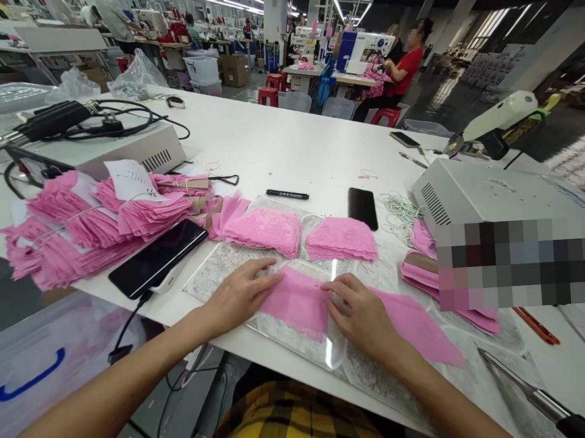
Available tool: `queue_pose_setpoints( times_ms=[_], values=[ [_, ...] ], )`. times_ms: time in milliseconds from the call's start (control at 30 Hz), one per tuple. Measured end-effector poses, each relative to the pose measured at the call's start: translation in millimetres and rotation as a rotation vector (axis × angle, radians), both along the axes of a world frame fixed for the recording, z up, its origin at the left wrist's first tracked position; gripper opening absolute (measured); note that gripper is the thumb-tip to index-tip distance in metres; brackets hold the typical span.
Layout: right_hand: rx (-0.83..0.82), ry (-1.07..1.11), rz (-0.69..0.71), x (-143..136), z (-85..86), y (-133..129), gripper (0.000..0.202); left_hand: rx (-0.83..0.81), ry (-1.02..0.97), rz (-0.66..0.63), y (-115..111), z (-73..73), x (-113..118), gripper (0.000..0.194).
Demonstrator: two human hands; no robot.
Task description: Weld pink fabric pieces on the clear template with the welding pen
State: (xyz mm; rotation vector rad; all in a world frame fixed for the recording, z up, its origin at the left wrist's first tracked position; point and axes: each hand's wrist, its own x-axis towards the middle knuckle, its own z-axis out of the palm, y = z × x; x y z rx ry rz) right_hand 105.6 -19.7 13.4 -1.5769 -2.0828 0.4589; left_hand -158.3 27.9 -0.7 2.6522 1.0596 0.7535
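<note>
A pink fabric piece (298,304) with a lace edge lies flat on the clear, scuffed plate in front of me. My left hand (242,293) rests at its upper left edge, fingers stretched out and touching it. At the other end of this panel, my right hand (360,314) has its fingers curled, with thumb and index fingertip close together on the fabric. Another pink panel (418,323) extends to the right, partly under my right wrist. Just beyond my hands sit two stacks of pink lace pieces, the left stack (268,230) and the right stack (340,238).
Tied pink bundles (89,218) and a large phone (159,257) lie left. Beyond the stacks are a black marker (288,194) and a smaller phone (362,208). A grey box (494,193) stands right, near a metal-tipped tool (525,390). A person in red sits at a sewing machine (364,53).
</note>
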Motion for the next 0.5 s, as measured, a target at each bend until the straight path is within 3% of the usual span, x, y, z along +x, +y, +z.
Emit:
queue_pose_setpoints(
  times_ms=[333,500],
  values=[
    [0.112,-0.008,-0.009,-8.2,-5.3,16.6,0.015,0.174,0.034,-0.068,2.0,-0.7,-2.4,0.031],
    [0.206,-0.016,-0.027,-4.4,-7.1,10.2,0.023,0.188,0.157,-0.148,4.5,0.2,-4.2,0.049]
  ],
)
